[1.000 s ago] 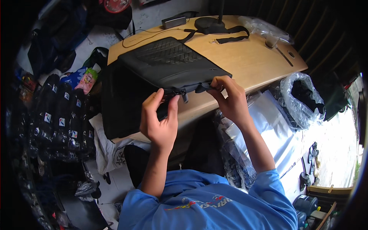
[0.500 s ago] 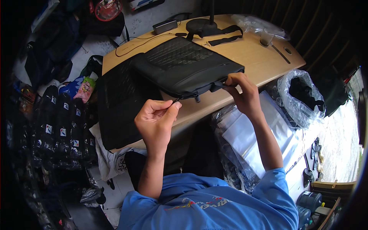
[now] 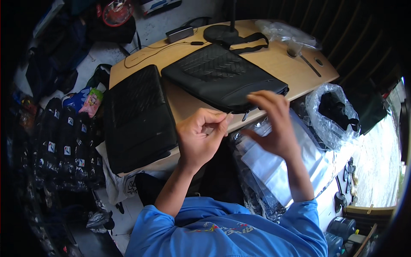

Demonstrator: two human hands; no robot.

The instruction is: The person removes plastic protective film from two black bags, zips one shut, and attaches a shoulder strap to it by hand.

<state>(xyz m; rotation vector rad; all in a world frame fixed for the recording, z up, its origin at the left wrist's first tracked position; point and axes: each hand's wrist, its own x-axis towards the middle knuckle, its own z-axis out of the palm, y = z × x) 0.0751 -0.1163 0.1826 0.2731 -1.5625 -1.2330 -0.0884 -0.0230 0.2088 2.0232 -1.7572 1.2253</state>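
A black laptop sleeve (image 3: 218, 77) with a woven-pattern upper panel lies tilted on the table, its near zipped edge toward me. My left hand (image 3: 203, 139) is closed in a pinch at that edge, apparently on a small zipper pull; its fingertips hide most of it. Another zipper pull (image 3: 245, 115) hangs from the same edge, just right of the pinch. My right hand (image 3: 276, 124) is open, thumb and fingers apart, close to the sleeve's near right part and holding nothing. A second black sleeve (image 3: 139, 115) lies flat to the left.
The wooden table (image 3: 274, 64) carries a black stand base (image 3: 220, 33), a strap (image 3: 252, 46), a cable, a dark box (image 3: 180, 33) and a plastic cup (image 3: 294, 49). Clear plastic sleeves (image 3: 274, 167) and an opened plastic bag (image 3: 334, 111) are at the right; wrapped black goods (image 3: 66, 145) stack at the left.
The sleeve has turned and shifted right, uncovering the second sleeve. My left hand has moved right along the edge. My right hand has let go of the sleeve's corner and opened.
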